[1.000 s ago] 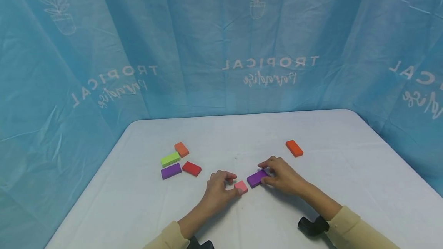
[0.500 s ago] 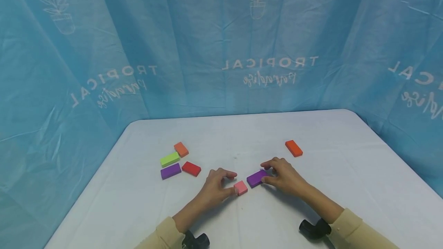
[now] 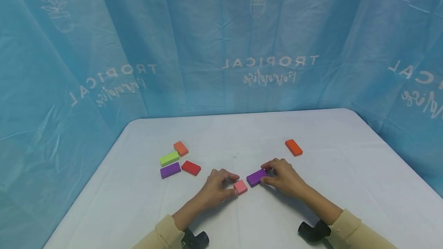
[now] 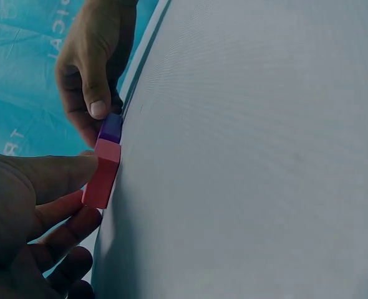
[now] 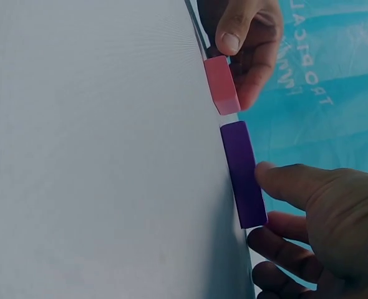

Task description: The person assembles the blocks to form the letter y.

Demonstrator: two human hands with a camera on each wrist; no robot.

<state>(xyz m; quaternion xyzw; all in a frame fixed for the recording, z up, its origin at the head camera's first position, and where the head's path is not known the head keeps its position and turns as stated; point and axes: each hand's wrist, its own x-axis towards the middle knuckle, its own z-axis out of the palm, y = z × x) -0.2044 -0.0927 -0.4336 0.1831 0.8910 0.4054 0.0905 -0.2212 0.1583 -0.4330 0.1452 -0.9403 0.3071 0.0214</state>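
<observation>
A small pink block (image 3: 240,187) lies on the white table, its left end between the thumb and index finger of my left hand (image 3: 218,187). Just right of it, a longer purple block (image 3: 255,178) is pinched at its right end by my right hand (image 3: 285,178). A narrow gap parts the two blocks in the head view. In the left wrist view the left thumb presses the side of the pink block (image 4: 103,177), other fingers loosely bent. The right wrist view has the right thumb against the purple block (image 5: 242,177), with the index finger at its end.
To the left lie an orange block (image 3: 181,148), a lime green block (image 3: 169,158), another purple block (image 3: 170,170) and a red block (image 3: 191,168). One more orange block (image 3: 294,147) lies at the back right. A blue printed curtain (image 3: 221,41) surrounds the table.
The left forearm has shifted slightly left, and the left thumb has drawn back a little along the pink block. The right index finger has moved slightly right. Both blocks stay nearly in place.
</observation>
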